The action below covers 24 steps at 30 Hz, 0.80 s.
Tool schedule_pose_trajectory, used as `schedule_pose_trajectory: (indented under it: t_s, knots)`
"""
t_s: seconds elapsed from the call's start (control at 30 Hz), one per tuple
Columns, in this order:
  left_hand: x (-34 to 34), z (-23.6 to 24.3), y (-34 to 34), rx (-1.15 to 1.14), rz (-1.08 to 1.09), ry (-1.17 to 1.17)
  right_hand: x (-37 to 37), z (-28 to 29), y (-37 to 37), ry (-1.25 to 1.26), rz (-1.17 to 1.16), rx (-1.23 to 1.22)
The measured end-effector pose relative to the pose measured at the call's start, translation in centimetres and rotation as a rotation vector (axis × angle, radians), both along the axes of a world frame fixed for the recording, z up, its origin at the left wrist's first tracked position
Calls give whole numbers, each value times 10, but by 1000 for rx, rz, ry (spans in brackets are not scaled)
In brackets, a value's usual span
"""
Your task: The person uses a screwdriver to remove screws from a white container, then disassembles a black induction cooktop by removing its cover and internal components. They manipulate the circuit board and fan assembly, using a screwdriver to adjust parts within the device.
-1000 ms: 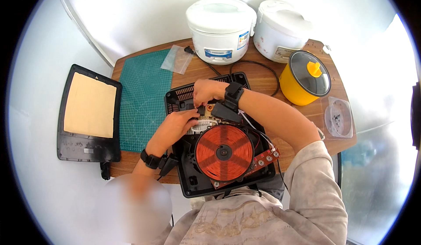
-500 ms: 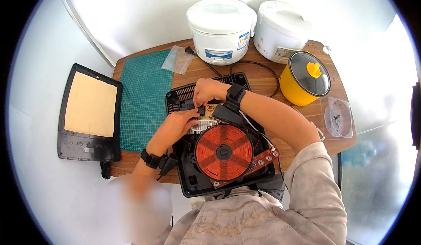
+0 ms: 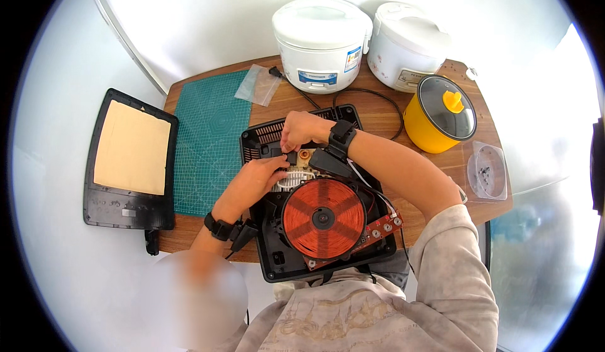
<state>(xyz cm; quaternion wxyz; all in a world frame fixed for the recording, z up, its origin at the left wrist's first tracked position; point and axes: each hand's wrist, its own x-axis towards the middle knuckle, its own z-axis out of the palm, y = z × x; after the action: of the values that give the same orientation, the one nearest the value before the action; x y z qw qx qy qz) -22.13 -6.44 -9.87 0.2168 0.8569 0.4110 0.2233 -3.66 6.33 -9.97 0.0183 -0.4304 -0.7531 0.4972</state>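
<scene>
An opened induction cooker base in black plastic lies tilted across the table's front edge, close to my body. On it sits a round copper coil with dark cross bands. Beyond the coil are a silver finned heat sink and a small copper-wound ring. My right hand reaches over from the right, its fingers pinched together beside a dark block. My left hand comes from the lower left, bent fingertips meeting at the same block. Whatever lies between the fingertips is too small or hidden.
The cooker's black top panel leans at the left by a green cutting mat. Behind stand two white rice cookers and a yellow pot. A clear tray with screws is at right; a plastic bag lies behind the base.
The whole view has shifted very slightly. Both hands stay at the same spot, with hardly any visible finger movement.
</scene>
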Motion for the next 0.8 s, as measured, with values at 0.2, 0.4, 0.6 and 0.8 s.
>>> schedule_pose_trajectory:
  t_s: [0.2,0.4,0.6,0.8]
  knots:
    - [1,5,0,-91,25,59,1,-1,0,-5,-5,2]
    - [2,5,0,-90,32,63,-3,-3,0,17,-74,-44]
    - [0,0,-1,-12,3,22,-5,-3,-3,-20,10,90]
    - [1,2,1,-33,0,37,-8,-5,-2,-100,55,179]
